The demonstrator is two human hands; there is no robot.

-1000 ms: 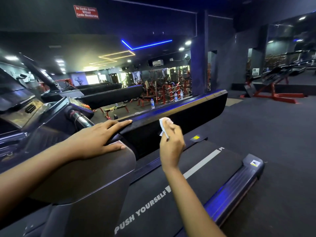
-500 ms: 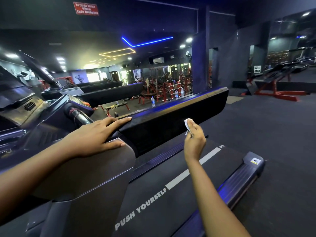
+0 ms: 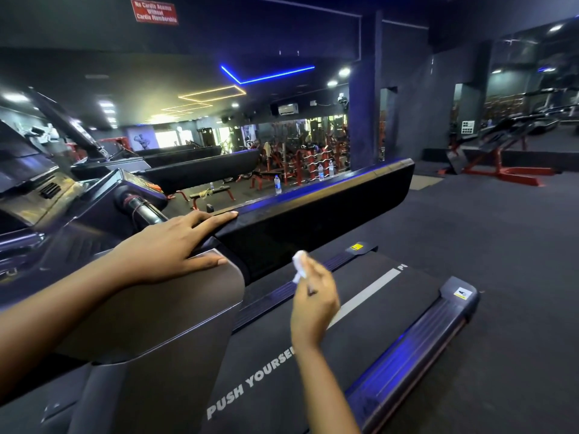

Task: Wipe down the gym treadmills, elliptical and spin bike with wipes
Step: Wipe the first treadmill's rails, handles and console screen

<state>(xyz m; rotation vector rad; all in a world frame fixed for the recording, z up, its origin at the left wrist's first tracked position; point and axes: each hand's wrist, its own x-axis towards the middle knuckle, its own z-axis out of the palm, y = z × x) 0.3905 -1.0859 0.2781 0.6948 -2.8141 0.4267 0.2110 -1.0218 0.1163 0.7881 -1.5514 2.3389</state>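
A dark treadmill fills the near view, its belt (image 3: 360, 333) printed "PUSH YOURSELF". A long black side handrail (image 3: 329, 208) runs away to the right. My left hand (image 3: 169, 245) lies flat with straight fingers where the handrail meets the grey upright cover (image 3: 150, 317). My right hand (image 3: 313, 299) pinches a small crumpled white wipe (image 3: 299, 266), held in the air just below and in front of the handrail, above the belt's left side rail. The wipe does not touch the rail.
The treadmill console (image 3: 37, 189) and a chrome grip (image 3: 144, 211) sit at the left. More treadmill handrails (image 3: 200, 170) line up beyond. A mirror wall shows red weight racks and water bottles (image 3: 277, 184). A red incline bench (image 3: 501, 158) stands far right on dark floor.
My right hand slid the wipe rightward along the handrail's side, then pulled back toward me and dropped below it. My left hand stayed in place.
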